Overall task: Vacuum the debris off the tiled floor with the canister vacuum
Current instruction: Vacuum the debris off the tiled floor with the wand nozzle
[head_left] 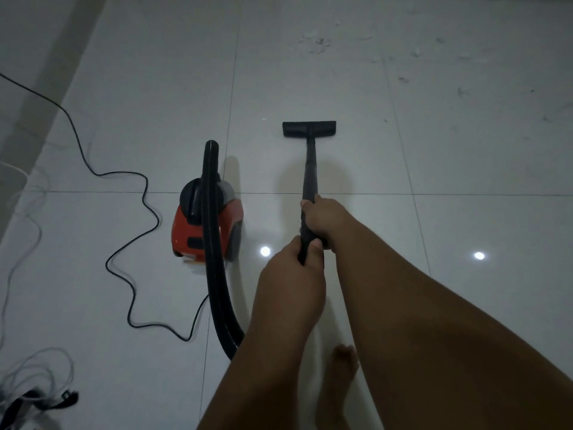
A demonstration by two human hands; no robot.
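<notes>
A red and black canister vacuum (214, 225) stands on the white tiled floor (139, 103), left of my hands. Its black ribbed hose (212, 243) arcs up over it and runs down behind my left forearm. I hold the black wand (311, 169) with both hands: my right hand (322, 220) grips it higher up, my left hand (291, 277) grips it just below. The flat black floor nozzle (309, 129) rests on the tile ahead. Scattered debris (319, 45) lies beyond the nozzle, toward the upper right.
A black power cord (136, 243) snakes across the floor left of the canister. A tangle of pale cables (37, 370) and a dark plug (66, 397) lie at the lower left. A wall base (37, 88) runs along the left. My bare foot (338, 386) stands below my hands.
</notes>
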